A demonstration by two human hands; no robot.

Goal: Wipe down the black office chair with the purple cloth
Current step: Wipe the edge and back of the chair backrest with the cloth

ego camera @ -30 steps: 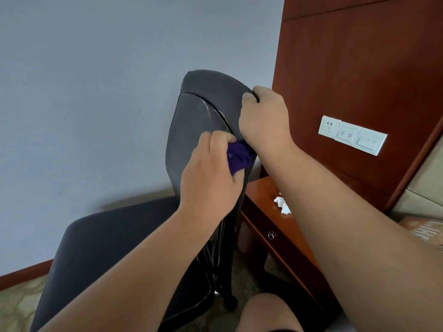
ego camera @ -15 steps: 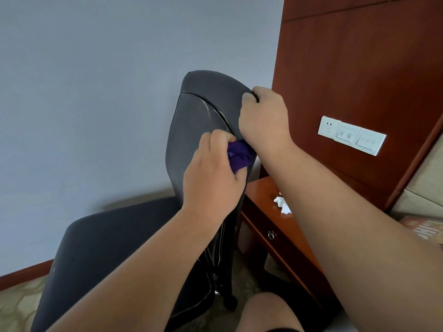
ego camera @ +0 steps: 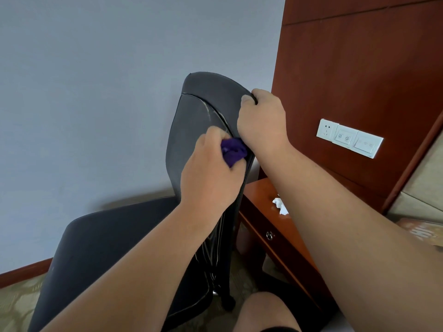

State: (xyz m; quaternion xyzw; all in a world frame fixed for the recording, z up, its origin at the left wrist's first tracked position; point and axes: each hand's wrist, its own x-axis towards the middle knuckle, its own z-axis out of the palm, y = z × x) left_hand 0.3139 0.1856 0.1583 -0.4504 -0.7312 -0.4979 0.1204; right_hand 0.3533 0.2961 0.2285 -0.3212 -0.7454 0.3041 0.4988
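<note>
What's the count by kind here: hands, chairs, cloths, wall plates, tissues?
Hands: 2 (left hand, right hand)
black office chair: 1
purple cloth: 1
wall plates: 3
white tissue: 1
Total: 8

the black office chair (ego camera: 191, 144) was matt dark fabric, scuffed pale near a seam. the purple cloth (ego camera: 233, 150) looked soft and crumpled. the wooden nightstand (ego camera: 261, 195) shone glossy reddish-brown.
</note>
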